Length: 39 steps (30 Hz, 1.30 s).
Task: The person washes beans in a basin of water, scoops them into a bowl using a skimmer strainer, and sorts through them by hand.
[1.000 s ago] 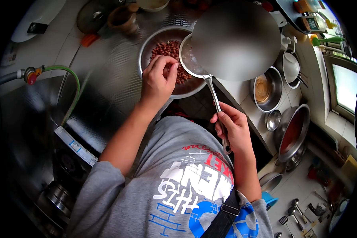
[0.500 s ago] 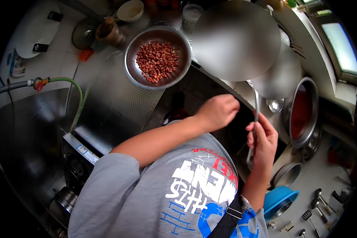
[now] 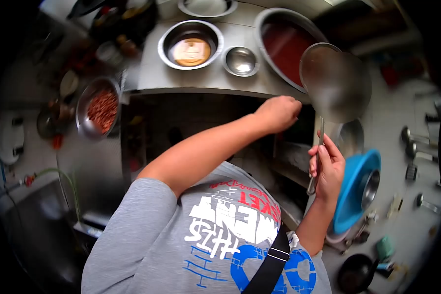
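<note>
My right hand [image 3: 330,169] grips the thin metal handle of a long-handled skimmer [image 3: 317,164]. The skimmer's wide round head points up and away from me; it is blurred, so its surface detail does not show. To the left, my left hand [image 3: 279,113] is curled into a fist in front of the counter, with nothing visible sticking out of it. Beyond both hands, a large metal basin [image 3: 260,36] with dark red contents stands on the counter, partly behind the skimmer's head.
A small metal bowl [image 3: 240,61] and a bowl of liquid [image 3: 164,59] stand on the white counter [image 3: 147,73]. Left is a basin [image 3: 79,105] of reddish peanuts [image 3: 102,110]. At right are a blue basin [image 3: 343,208], hanging utensils [image 3: 416,147] and a black pan [image 3: 356,274].
My view has turned right: the peanuts now lie farther left and the red-filled basin lies ahead. The skimmer stays in my right hand, and my left hand stays curled.
</note>
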Tool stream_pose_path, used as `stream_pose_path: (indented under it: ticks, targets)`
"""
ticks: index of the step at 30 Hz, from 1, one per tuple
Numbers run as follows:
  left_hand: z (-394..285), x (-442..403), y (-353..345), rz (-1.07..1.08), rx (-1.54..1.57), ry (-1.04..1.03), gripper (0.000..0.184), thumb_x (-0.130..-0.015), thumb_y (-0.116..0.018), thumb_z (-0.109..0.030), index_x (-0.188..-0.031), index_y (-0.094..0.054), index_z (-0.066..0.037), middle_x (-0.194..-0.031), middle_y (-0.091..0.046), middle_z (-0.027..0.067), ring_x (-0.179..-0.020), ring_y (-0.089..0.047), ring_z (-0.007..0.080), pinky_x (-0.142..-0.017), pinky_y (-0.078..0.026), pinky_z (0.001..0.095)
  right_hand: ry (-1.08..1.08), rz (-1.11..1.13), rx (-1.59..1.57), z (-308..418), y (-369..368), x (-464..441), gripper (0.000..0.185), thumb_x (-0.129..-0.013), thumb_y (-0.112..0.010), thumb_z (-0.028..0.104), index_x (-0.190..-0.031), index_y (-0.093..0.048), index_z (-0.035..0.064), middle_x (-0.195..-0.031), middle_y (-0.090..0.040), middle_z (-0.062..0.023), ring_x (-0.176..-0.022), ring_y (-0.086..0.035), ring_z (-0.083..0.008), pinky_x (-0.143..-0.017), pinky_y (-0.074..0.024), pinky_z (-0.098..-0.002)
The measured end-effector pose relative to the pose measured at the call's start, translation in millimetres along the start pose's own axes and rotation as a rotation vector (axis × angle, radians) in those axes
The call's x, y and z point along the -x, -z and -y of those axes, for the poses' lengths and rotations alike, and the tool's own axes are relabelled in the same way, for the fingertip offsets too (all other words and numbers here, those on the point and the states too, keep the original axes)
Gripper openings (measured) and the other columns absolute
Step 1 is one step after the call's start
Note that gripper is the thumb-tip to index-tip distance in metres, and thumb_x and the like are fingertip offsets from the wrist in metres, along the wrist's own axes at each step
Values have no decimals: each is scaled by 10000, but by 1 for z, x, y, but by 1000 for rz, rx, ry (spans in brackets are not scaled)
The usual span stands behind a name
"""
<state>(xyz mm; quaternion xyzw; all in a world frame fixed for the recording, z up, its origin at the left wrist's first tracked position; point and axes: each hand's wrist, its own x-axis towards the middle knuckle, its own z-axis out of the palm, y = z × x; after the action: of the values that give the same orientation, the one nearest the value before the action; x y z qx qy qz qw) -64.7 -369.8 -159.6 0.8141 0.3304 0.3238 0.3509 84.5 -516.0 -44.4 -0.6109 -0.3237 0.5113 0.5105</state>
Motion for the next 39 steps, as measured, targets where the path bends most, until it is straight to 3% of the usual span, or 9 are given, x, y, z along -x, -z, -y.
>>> stream_pose_path:
  ticks: [5,10,12,18,19,21,27,31,39]
  targets:
    - [-23,-55,-39,350,-165,45,87,-867,-639,-89,-917,-695,-45,-968,-704,151,-929,-688,369,-786,-555,473,-14,-135,-106,10,58,22,366,-1032,-564,53,-1389,-583,-29,-886,-692,-114,-541,-540,-87,-447,-417,-199]
    - [-25,-60,-31,328,-165,5,104,-868,-668,-115,-940,-710,-52,-954,-698,146,-927,-682,371,-792,-556,459,5,-164,-202,-12,60,31,369,-1030,-563,52,-1385,-573,-47,-873,-694,-116,-544,-544,-84,-446,-420,-196]
    - [-32,-61,-30,293,-143,17,108,-866,-669,-104,-945,-712,-44,-958,-695,154,-920,-675,384,-784,-551,461,2,-183,-202,-12,65,33,371,-1031,-559,50,-1388,-570,-51,-869,-694,-113,-550,-548,-81,-453,-424,-195]
    - [-46,-44,20,-35,89,180,83,-889,-704,-86,-937,-700,-18,-856,-671,142,-768,-665,275,-707,-533,381,-32,-168,-90,-6,57,33,396,-1035,-557,49,-1414,-542,-63,-902,-698,-117,-581,-578,-80,-481,-450,-200]
    - [-45,-42,28,-129,130,177,84,-875,-735,-55,-917,-691,3,-799,-641,106,-674,-598,192,-655,-500,320,-50,-164,-56,-5,54,33,400,-1035,-557,47,-1418,-538,-64,-909,-698,-118,-585,-581,-80,-484,-454,-202]
    - [-52,-41,54,-217,81,170,81,-880,-729,-52,-905,-685,11,-783,-628,81,-656,-567,158,-635,-484,303,-67,-115,-16,0,47,30,418,-1034,-545,35,-1438,-517,-68,-922,-698,-114,-596,-583,-78,-499,-463,-209]
    - [-44,-49,114,-361,-36,53,84,-840,-757,-24,-888,-688,-20,-790,-611,64,-653,-563,167,-613,-474,322,-104,12,131,30,-3,4,417,-1014,-525,-4,-1425,-539,-70,-915,-696,-93,-617,-585,-64,-521,-465,-208]
    - [-9,-59,141,-493,-288,-56,144,-783,-808,-17,-887,-708,-31,-904,-519,67,-766,-522,195,-657,-445,308,-75,71,229,47,-46,-33,417,-996,-526,-29,-1410,-556,-71,-895,-697,-94,-626,-596,-72,-545,-482,-219]
    - [55,-96,178,-642,-535,-30,191,-722,-833,-87,-876,-720,-89,-952,-477,88,-862,-502,253,-713,-385,385,20,116,419,70,-116,-94,392,-978,-553,-46,-1367,-605,-39,-920,-711,-128,-618,-639,-105,-572,-537,-255]
